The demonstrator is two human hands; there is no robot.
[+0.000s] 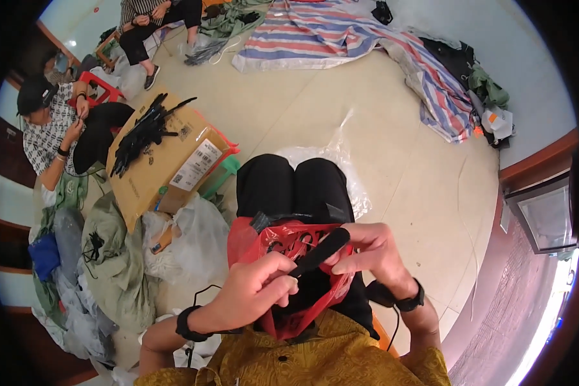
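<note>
Above my lap, a short black padded-looking strip [323,251] slants between my two hands; its exact kind is unclear. My left hand [254,293] pinches its lower end between thumb and fingers. At the upper end, my right hand [370,254] curls its thumb and fingers around it. An open red plastic bag [248,241] rests on my thighs just beneath the hands. Inside it lie black pieces and small ring-like parts, partly covered by my hands.
Left of my knees stands a cardboard box [193,145] with a pile of black strips [149,132] on top. Clear plastic bags [199,225] and green cloth [112,264] lie beside it. Two seated people work at the left and far left. A striped sheet [309,35] covers the far floor.
</note>
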